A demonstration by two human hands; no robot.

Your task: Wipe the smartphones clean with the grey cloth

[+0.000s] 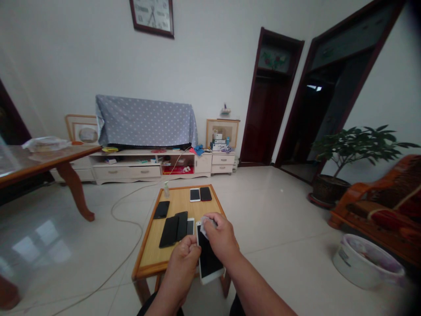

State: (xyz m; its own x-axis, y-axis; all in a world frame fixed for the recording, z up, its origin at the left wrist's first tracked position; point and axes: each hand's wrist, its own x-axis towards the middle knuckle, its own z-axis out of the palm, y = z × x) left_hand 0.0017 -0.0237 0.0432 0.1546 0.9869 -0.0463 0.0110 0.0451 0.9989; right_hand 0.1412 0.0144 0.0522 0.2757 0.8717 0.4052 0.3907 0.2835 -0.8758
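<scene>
A white smartphone [210, 262] with a dark screen is tilted over the near edge of the small wooden table [149, 260]. My left hand [184, 259] is closed on its left edge, thumb along the side. Against the upper part of the screen, my right hand [221, 235] presses a crumpled pale wipe [205, 225], its fingers closed round it. Just beyond my left hand lie a black folding phone case [169, 231] and a white phone [190, 226], partly covered by the case.
Farther back on the small table are a black phone [162, 210], a white-framed phone [195, 195], a dark phone with a reddish edge [205, 194] and a small clear bottle [166, 189]. A cable [130, 254] crosses the floor at left. A white bin [358, 265] stands at right.
</scene>
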